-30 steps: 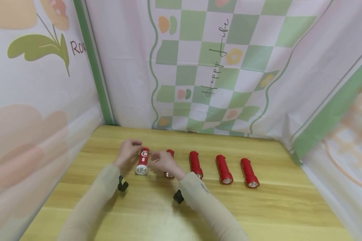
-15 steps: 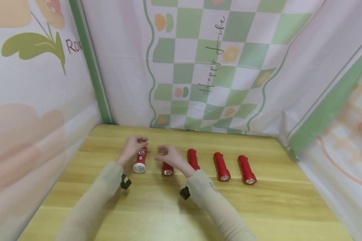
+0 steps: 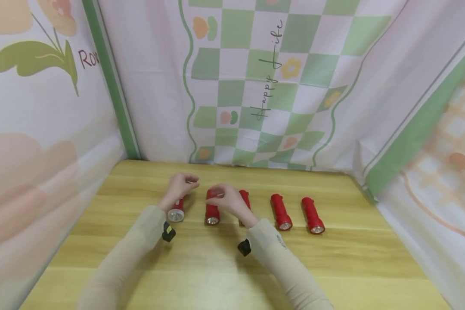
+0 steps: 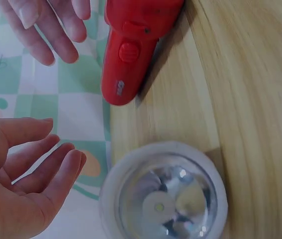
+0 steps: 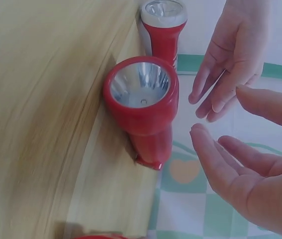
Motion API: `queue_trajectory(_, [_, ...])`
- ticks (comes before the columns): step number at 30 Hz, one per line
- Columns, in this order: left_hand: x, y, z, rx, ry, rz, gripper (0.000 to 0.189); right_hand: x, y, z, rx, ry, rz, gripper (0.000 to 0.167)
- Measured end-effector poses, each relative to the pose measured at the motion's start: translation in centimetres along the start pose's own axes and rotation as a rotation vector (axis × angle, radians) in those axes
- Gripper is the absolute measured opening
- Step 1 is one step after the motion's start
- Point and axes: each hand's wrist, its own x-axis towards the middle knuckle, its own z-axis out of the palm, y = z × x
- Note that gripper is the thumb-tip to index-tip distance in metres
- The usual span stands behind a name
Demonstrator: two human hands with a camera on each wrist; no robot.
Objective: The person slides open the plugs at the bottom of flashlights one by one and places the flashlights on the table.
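White-rimmed red flashlight (image 3: 176, 214) lying leftmost, four red flashlights (image 3: 281, 212) to its right, spaced in a row

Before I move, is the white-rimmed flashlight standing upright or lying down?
Lying down: in the head view, the white-rimmed flashlight rests lengthwise on the table, its lens at the near end.

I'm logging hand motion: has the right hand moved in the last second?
Yes, the right hand has moved rightward, closer to the rightmost red flashlight in the head view.
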Motion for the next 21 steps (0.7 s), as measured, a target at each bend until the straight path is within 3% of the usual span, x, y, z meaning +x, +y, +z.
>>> queue_trajectory(9, [0.3,0.5,1.3,-0.004,-0.050,0.020,0.032,-0.7,0.4,-0.4,-0.018,0.038,0.046,0.051])
queue_trajectory(21, [0.3,0.9,3.2,-0.012,-0.127,0.002,0.040,-1.4,1.1,0.0,-0.047,-0.012,0.119,0.059])
